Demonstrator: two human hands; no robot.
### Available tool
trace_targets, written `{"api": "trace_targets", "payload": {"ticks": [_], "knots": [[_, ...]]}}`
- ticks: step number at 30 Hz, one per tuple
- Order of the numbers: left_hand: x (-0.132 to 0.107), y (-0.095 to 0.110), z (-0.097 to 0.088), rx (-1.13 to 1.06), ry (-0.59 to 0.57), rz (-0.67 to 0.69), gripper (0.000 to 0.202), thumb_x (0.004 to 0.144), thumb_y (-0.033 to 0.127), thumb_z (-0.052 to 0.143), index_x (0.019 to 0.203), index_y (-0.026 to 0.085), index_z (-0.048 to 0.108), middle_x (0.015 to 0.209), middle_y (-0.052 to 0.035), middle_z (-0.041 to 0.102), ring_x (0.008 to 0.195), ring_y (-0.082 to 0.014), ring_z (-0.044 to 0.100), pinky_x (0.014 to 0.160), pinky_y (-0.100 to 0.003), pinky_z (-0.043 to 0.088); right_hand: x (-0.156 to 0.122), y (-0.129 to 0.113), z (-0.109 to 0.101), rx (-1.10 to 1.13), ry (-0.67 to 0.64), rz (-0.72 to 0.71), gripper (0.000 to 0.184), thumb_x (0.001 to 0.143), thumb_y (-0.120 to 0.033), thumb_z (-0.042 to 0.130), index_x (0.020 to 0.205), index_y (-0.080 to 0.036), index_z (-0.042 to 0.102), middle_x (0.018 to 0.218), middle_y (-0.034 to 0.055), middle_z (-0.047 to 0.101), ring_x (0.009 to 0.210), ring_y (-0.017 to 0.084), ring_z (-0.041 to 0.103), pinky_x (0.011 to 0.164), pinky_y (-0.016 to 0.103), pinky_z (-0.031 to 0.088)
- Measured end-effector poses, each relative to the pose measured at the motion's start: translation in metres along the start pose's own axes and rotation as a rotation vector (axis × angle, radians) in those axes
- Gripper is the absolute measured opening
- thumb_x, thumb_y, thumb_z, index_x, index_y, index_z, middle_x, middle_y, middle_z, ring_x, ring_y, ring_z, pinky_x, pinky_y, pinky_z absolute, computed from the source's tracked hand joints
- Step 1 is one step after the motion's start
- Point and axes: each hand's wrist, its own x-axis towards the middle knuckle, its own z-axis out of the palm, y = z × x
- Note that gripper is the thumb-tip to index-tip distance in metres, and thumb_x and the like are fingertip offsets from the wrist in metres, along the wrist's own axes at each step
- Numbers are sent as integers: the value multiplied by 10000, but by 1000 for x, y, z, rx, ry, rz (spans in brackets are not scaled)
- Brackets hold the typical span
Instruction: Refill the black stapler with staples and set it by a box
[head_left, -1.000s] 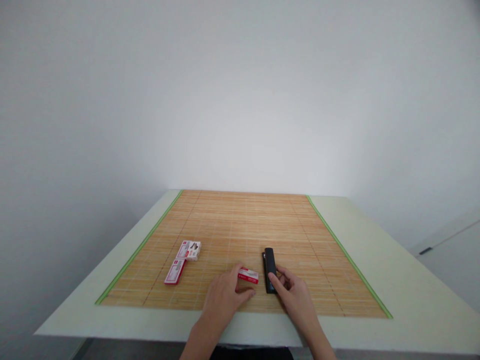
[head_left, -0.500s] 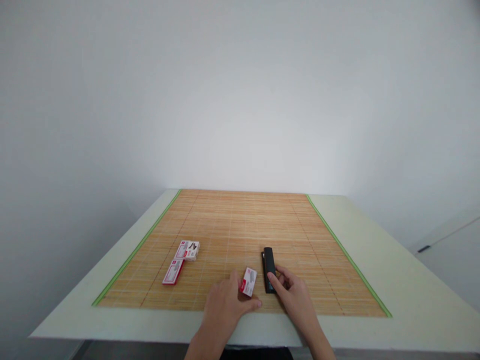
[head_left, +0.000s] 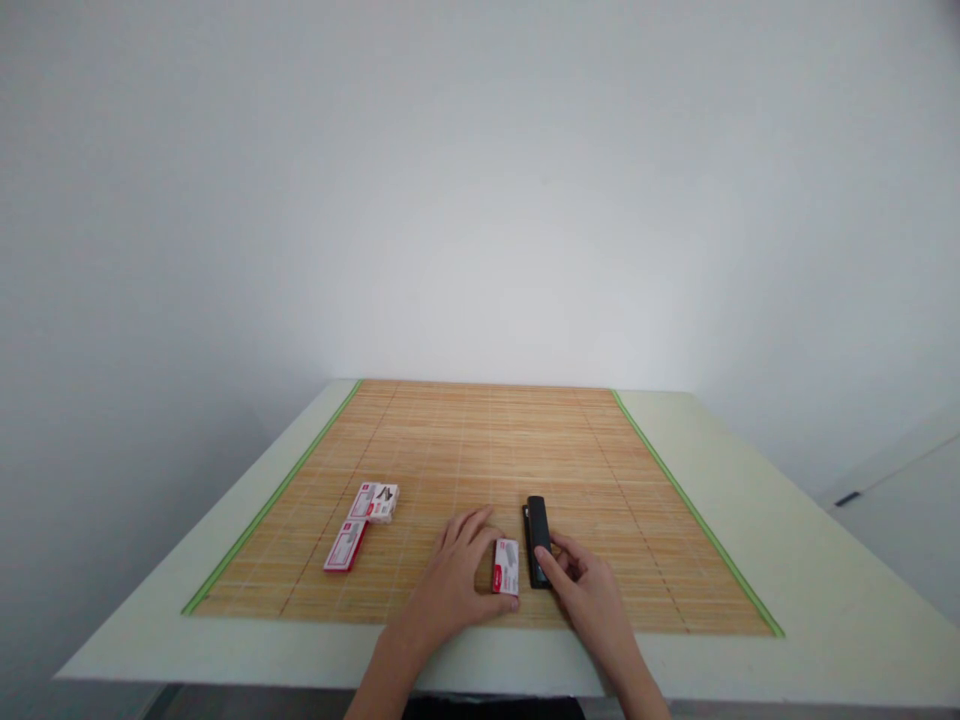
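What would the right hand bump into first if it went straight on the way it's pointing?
Most likely the black stapler: the right hand points forward and left toward it, and its thumb seems to overlap it, though exact contact is unclear.

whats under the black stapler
The bamboo mat shows around the black stapler, which appears to lie on it. Whatever is directly beneath the stapler is covered, and the right hand hides some of the mat beside its near end.

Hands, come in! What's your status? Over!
Left hand spans box end to end. Right hand on stapler. Box not touching stapler. Other boxes farther left.
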Motion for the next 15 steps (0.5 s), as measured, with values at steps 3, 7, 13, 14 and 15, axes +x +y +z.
{"api": "trace_targets", "payload": {"ticks": [3,7,13,14,15], "knots": [[5,6,7,-5,48,9,738,639,533,912,1284,325,621,1603,-46,433,1495,-350,331,1232,-551,281,-1,2,0,16,-16,16,581,922,-639,609,1208,-152,745,606,-15,585,549,160,533,535,271,383],[9,11,11,-12,65,32,758,617,550,917,1279,321,626,1578,-54,465,1477,-358,359,1230,-565,290,-1,3,0,42,-34,26,555,917,-629,624,1163,-147,749,594,-21,579,527,149,520,516,261,377],[10,10,15,-3,74,21,738,629,560,909,1272,326,633,1581,-40,470,1482,-348,359,1238,-557,278,-2,-3,-3,57,-64,26,514,913,-632,628,1032,-151,763,582,-24,575,507,137,509,507,257,376],[10,10,17,3,72,19,738,637,571,903,1279,329,632,1586,-38,466,1485,-347,355,1242,-560,265,-2,-5,-3,60,-68,31,516,911,-633,629,1032,-150,762,576,-24,575,504,139,514,508,258,380],[10,11,18,11,70,15,770,637,591,898,1306,331,621,1590,-40,462,1485,-350,355,1248,-570,242,-2,-6,-4,61,-68,37,520,907,-635,632,1040,-149,760,571,-24,577,501,141,519,506,259,382]]}}
